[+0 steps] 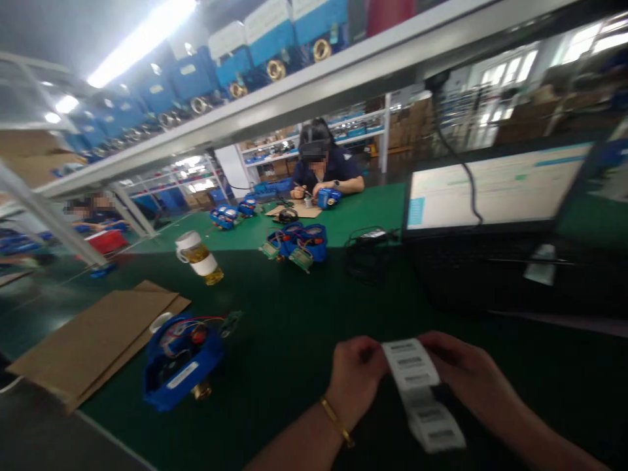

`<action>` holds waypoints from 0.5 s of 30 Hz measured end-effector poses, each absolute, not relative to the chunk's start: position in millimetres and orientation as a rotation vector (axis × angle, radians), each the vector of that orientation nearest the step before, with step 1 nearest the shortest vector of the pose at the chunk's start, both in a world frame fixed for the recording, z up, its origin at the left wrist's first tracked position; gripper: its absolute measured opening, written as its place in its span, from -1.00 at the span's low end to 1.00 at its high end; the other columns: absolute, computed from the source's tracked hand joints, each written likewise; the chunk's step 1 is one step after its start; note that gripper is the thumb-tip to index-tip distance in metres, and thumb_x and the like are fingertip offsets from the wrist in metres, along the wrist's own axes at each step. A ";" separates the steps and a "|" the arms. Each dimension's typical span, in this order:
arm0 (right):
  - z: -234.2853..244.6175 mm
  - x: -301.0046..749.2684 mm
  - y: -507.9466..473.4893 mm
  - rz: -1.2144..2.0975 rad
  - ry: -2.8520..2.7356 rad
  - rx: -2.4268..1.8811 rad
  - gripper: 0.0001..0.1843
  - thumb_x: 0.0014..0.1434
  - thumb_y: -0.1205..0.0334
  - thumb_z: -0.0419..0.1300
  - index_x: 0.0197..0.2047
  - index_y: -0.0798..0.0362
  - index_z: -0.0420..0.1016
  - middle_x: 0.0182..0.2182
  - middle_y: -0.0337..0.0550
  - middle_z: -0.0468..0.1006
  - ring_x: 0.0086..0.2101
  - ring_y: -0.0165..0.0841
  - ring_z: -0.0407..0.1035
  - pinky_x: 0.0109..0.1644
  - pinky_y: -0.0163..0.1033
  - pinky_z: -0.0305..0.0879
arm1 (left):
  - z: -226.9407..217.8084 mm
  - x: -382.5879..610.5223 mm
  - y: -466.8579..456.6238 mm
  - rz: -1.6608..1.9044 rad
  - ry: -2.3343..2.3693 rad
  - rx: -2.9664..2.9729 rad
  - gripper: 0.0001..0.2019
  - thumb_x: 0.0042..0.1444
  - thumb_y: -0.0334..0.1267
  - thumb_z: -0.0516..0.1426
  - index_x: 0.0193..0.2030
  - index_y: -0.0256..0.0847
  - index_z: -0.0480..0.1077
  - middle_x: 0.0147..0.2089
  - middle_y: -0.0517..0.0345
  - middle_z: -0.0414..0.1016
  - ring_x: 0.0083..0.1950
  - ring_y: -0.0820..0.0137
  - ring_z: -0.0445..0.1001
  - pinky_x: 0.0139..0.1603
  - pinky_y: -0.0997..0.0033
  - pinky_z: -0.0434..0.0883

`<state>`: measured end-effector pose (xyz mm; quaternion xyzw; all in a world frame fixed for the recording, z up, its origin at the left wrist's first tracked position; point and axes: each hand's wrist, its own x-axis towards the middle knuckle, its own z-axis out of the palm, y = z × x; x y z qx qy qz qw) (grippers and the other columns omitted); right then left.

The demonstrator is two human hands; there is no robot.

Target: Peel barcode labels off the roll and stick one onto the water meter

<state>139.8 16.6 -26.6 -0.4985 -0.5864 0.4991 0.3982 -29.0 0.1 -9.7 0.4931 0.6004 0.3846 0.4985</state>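
A strip of white barcode labels (417, 373) hangs between my two hands above the dark green mat, its lower end curling down. My left hand (360, 373) pinches the strip's upper left edge; a gold bracelet circles that wrist. On the other side, my right hand (461, 366) grips the upper right edge, its fingertips partly hidden behind the paper. To the left of my hands, apart from them, lies an open blue meter housing (184, 360) with wires, a small circuit board, a white label and a brass fitting.
A laptop (500, 190) stands at the right, a black cable bundle (370, 252) beside it. More open blue housings (309, 242) sit ahead. Cardboard sheets (98, 340) and a tea bottle (201, 258) are at the left. A shelf (294, 88) crosses overhead; a person (326, 163) works opposite.
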 end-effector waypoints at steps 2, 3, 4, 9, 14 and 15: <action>-22.4 137.8 16.8 1.315 -1.405 -1.250 -0.76 -0.10 0.00 0.21 -0.46 -0.01 0.46 -0.49 -0.16 0.51 -0.44 -0.21 0.41 -0.41 -0.23 0.36 | -4.0 -30.1 3.1 0.930 1.407 1.192 -0.85 -0.04 -0.27 0.12 -0.47 -0.32 0.44 -0.53 0.23 0.43 -0.48 0.51 0.33 -0.47 0.57 0.24; -21.1 136.3 17.8 1.330 -1.384 -1.242 -0.76 -0.10 0.01 0.21 -0.45 0.01 0.46 -0.50 -0.18 0.50 -0.44 -0.23 0.41 -0.40 -0.24 0.35 | -2.0 -30.7 4.2 0.924 1.389 1.186 -0.85 -0.04 -0.26 0.12 -0.47 -0.32 0.43 -0.52 0.23 0.44 -0.47 0.50 0.35 -0.46 0.56 0.25; -20.4 135.0 18.8 1.343 -1.370 -1.234 -0.76 -0.08 0.02 0.21 -0.43 0.02 0.45 -0.50 -0.19 0.49 -0.43 -0.24 0.40 -0.40 -0.24 0.35 | -0.7 -31.3 4.8 0.914 1.373 1.182 -0.85 -0.04 -0.25 0.12 -0.46 -0.32 0.43 -0.51 0.22 0.45 -0.46 0.49 0.36 -0.45 0.55 0.26; -20.7 136.1 19.1 1.391 -1.385 -1.185 -0.77 0.00 0.06 0.20 -0.37 0.05 0.44 -0.44 -0.21 0.49 -0.40 -0.28 0.41 -0.38 -0.26 0.35 | 1.2 -33.1 3.3 0.849 1.366 1.180 -0.80 0.01 -0.19 0.10 -0.38 -0.31 0.43 -0.42 0.18 0.50 -0.41 0.46 0.42 -0.41 0.52 0.31; -23.7 138.0 20.0 1.382 -1.381 -1.148 -0.76 0.02 0.05 0.20 -0.37 0.06 0.44 -0.45 -0.21 0.50 -0.41 -0.30 0.41 -0.40 -0.27 0.36 | 5.9 -32.6 3.2 0.823 1.412 1.194 -0.78 0.01 -0.15 0.11 -0.37 -0.28 0.44 -0.37 0.16 0.53 -0.36 0.42 0.46 -0.39 0.51 0.35; -24.3 137.9 20.2 1.380 -1.379 -1.142 -0.76 0.02 0.05 0.20 -0.37 0.06 0.44 -0.45 -0.21 0.50 -0.42 -0.31 0.41 -0.40 -0.27 0.36 | 7.2 -32.2 3.3 0.815 1.424 1.188 -0.77 0.00 -0.14 0.12 -0.38 -0.28 0.44 -0.37 0.15 0.54 -0.36 0.41 0.46 -0.39 0.50 0.35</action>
